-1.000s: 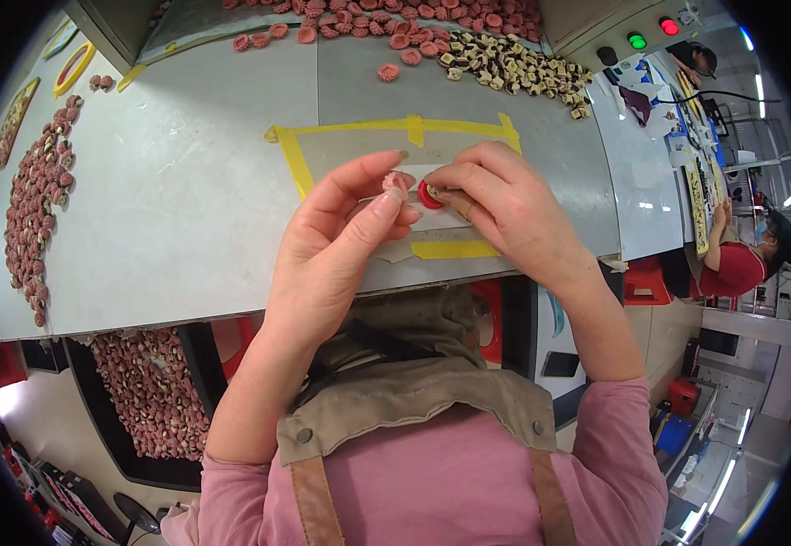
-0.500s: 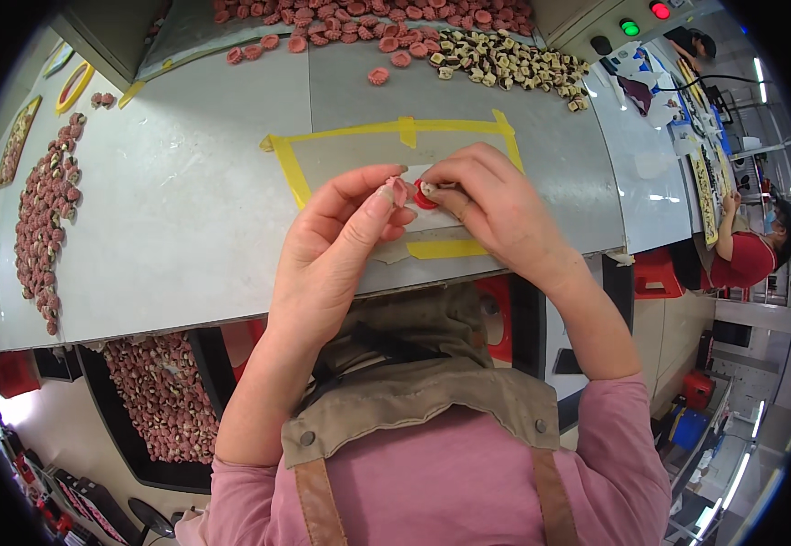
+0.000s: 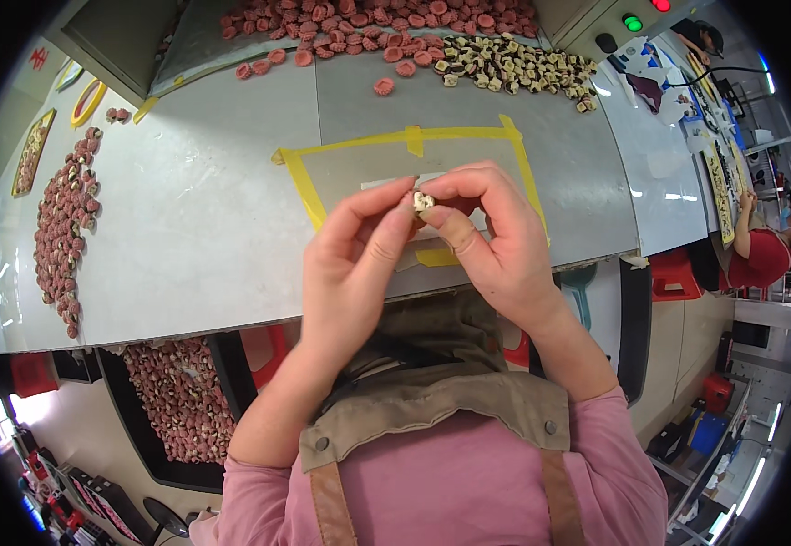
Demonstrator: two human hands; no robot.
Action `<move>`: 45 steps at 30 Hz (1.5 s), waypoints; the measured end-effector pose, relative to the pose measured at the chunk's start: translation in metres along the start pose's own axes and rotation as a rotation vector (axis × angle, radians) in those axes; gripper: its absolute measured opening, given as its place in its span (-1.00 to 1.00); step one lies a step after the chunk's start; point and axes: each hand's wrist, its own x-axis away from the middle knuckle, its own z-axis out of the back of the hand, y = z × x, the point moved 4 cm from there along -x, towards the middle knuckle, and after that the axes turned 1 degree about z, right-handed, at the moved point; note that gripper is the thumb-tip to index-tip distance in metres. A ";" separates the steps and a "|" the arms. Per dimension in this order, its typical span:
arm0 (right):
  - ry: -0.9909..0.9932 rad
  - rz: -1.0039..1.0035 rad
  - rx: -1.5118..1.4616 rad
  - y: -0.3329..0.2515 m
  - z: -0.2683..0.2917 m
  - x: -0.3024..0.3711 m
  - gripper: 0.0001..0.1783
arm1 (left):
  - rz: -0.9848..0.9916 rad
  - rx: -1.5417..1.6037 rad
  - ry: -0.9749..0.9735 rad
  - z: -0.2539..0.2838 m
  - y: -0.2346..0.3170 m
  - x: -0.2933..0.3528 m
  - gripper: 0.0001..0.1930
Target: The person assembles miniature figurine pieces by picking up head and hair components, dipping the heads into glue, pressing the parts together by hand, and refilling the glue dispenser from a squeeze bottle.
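Note:
My left hand (image 3: 354, 273) and my right hand (image 3: 496, 241) meet above the yellow-taped rectangle (image 3: 414, 141) on the grey table (image 3: 204, 227). Between the fingertips of both hands sits a small round part (image 3: 424, 201), pale with dark marks; a red edge of it shows under my right thumb. Both hands pinch it, a little above the table. A white sheet lies inside the taped area, mostly hidden by my hands.
Red round parts (image 3: 368, 16) lie in a heap at the table's far edge, with pale-and-dark small parts (image 3: 514, 62) beside them. More red parts (image 3: 63, 223) lie at the left. A black tray (image 3: 177, 400) of red parts sits below the table. Another person (image 3: 760, 255) works at the right.
The part has been turned between my fingers: its red face showed before, now the pale side faces up. Both hands stay together over the taped rectangle.

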 end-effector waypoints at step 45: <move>0.348 0.470 0.196 0.011 0.023 0.045 -0.80 | -0.408 -1.450 0.138 0.053 0.040 0.010 -0.73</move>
